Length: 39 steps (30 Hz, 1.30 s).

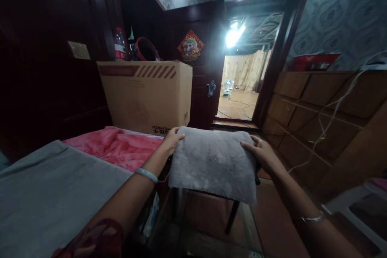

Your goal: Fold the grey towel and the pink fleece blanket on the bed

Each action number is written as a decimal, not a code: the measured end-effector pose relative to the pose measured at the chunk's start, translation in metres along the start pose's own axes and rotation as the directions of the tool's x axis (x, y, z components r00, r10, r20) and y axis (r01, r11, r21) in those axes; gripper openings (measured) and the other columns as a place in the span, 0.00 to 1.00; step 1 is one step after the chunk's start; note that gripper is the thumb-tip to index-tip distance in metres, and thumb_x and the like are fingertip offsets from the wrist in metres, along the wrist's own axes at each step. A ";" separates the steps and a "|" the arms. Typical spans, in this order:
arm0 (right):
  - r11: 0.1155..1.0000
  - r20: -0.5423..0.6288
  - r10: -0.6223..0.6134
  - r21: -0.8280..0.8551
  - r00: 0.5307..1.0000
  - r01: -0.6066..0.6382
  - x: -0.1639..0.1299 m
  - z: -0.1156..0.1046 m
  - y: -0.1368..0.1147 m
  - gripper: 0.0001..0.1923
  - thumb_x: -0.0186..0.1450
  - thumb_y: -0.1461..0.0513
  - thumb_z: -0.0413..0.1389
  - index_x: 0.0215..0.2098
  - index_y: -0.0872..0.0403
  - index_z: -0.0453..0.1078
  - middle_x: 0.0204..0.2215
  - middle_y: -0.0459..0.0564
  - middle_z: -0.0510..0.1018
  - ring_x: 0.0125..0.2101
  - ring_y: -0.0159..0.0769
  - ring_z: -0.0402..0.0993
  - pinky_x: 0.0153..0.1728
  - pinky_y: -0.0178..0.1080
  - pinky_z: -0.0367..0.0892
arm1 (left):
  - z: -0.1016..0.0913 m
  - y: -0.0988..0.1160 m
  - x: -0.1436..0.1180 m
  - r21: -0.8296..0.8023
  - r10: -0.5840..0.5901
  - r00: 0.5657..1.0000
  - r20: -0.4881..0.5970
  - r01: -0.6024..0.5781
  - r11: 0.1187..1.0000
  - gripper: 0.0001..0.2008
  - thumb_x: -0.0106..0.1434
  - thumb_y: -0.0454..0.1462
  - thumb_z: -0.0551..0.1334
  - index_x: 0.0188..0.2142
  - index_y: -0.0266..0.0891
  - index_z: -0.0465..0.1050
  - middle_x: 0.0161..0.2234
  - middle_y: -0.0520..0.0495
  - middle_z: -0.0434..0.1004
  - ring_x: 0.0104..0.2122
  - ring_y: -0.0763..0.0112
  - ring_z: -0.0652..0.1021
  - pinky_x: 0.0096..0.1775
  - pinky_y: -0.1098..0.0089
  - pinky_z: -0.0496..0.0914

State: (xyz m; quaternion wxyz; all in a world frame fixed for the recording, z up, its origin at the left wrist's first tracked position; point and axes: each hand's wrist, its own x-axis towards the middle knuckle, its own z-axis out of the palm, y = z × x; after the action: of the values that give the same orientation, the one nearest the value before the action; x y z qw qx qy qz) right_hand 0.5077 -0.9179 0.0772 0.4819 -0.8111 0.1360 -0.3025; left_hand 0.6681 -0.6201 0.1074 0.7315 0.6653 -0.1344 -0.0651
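A grey plush cushion (214, 163), roughly rectangular, is spread above a small dark-legged stool (232, 215), most of whose seat it hides. I cannot tell whether the cushion rests on it. My left hand (173, 140) grips the far left corner, thumb on top and the other fingers mostly hidden. On the opposite side my right hand (260, 150) pinches the far right corner, its thumb pressed on the upper face. The cushion's near edge hangs down toward me.
To the left lie a grey sheet (60, 193) and a pink blanket (121, 147). A large cardboard box (142, 96) stands behind, carrying a bottle (120, 46). Wooden drawers (320, 117) with white cables (329, 119) line the right. An open doorway shows a fan (228, 86).
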 end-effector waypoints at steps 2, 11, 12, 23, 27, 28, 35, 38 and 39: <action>0.997 -0.046 0.007 -0.075 0.999 -0.010 0.000 -0.004 0.005 0.33 0.54 0.48 0.62 0.52 0.58 0.75 0.46 0.60 0.82 0.44 0.52 0.79 0.42 0.46 0.73 | 0.002 -0.001 0.002 0.054 0.039 0.999 -0.034 -0.037 0.998 0.23 0.45 0.28 0.67 0.43 0.37 0.75 0.41 0.44 0.80 0.43 0.63 0.79 0.47 0.67 0.72; 0.871 -0.096 -0.093 -0.491 0.991 0.034 -0.015 -0.015 -0.012 0.30 0.61 0.44 0.56 0.52 0.54 0.75 0.30 0.54 0.82 0.35 0.51 0.79 0.32 0.42 0.66 | -0.002 0.004 -0.005 0.287 0.184 0.983 0.004 -0.178 0.941 0.22 0.48 0.30 0.69 0.45 0.35 0.74 0.46 0.39 0.77 0.48 0.56 0.77 0.55 0.59 0.69; 0.845 -0.100 -0.100 -0.533 0.990 0.032 -0.017 -0.015 -0.016 0.28 0.62 0.44 0.55 0.52 0.53 0.75 0.29 0.54 0.81 0.35 0.51 0.79 0.31 0.42 0.65 | -0.004 0.005 -0.005 0.310 0.191 0.982 0.009 -0.184 0.933 0.22 0.49 0.31 0.69 0.46 0.34 0.73 0.45 0.39 0.78 0.47 0.56 0.77 0.55 0.58 0.69; 0.464 0.182 -0.529 -0.755 0.829 0.462 -0.027 0.003 -0.034 0.39 0.66 0.42 0.54 0.69 0.52 0.58 0.62 0.63 0.67 0.61 0.62 0.60 0.57 0.60 0.60 | -0.002 0.016 -0.037 0.761 0.415 0.799 0.435 -0.572 0.306 0.41 0.55 0.47 0.71 0.64 0.36 0.63 0.69 0.31 0.56 0.68 0.42 0.57 0.67 0.45 0.48; 0.363 0.386 -0.544 -0.692 0.745 0.624 -0.014 0.012 -0.020 0.51 0.60 0.35 0.57 0.73 0.47 0.49 0.66 0.62 0.61 0.64 0.65 0.56 0.58 0.64 0.56 | 0.010 0.009 -0.031 0.714 0.304 0.719 0.624 -0.684 0.151 0.51 0.51 0.56 0.72 0.68 0.38 0.56 0.69 0.29 0.55 0.68 0.41 0.57 0.68 0.40 0.42; 0.362 0.414 -0.545 -0.669 0.730 0.649 -0.011 0.012 -0.018 0.53 0.60 0.34 0.57 0.73 0.47 0.48 0.66 0.63 0.62 0.63 0.64 0.57 0.58 0.63 0.57 | 0.012 0.008 -0.028 0.707 0.297 0.712 0.637 -0.692 0.144 0.52 0.51 0.57 0.72 0.68 0.39 0.56 0.68 0.29 0.58 0.67 0.41 0.59 0.67 0.40 0.44; 0.387 0.506 -0.521 -0.577 0.687 0.719 -0.001 -0.007 -0.012 0.49 0.62 0.40 0.59 0.73 0.49 0.49 0.58 0.61 0.69 0.53 0.55 0.68 0.51 0.52 0.66 | 0.014 0.001 -0.012 0.675 0.321 0.655 0.684 -0.735 0.063 0.47 0.52 0.59 0.70 0.63 0.35 0.63 0.54 0.31 0.72 0.54 0.44 0.71 0.56 0.50 0.62; 0.398 0.491 -0.520 -0.585 0.699 0.707 -0.002 -0.008 -0.011 0.42 0.65 0.46 0.59 0.72 0.48 0.52 0.54 0.58 0.72 0.49 0.52 0.70 0.48 0.49 0.67 | 0.014 -0.004 -0.009 0.708 0.342 0.671 0.658 -0.706 0.023 0.45 0.52 0.60 0.70 0.61 0.35 0.65 0.50 0.33 0.73 0.50 0.46 0.72 0.54 0.52 0.63; 0.398 0.484 -0.525 -0.587 0.700 0.705 -0.002 -0.007 -0.010 0.41 0.65 0.47 0.59 0.71 0.48 0.53 0.54 0.58 0.72 0.49 0.52 0.70 0.48 0.49 0.67 | 0.014 -0.005 -0.008 0.707 0.344 0.670 0.658 -0.707 0.024 0.45 0.52 0.59 0.70 0.61 0.36 0.65 0.50 0.33 0.73 0.50 0.46 0.72 0.54 0.52 0.63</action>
State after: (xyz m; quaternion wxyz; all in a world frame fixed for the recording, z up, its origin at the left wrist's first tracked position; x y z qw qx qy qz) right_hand 0.5010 -0.9170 0.0882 -0.0255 -0.9510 -0.1194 -0.2841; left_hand 0.6565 -0.6322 0.1023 0.1232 0.8351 -0.4949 0.2060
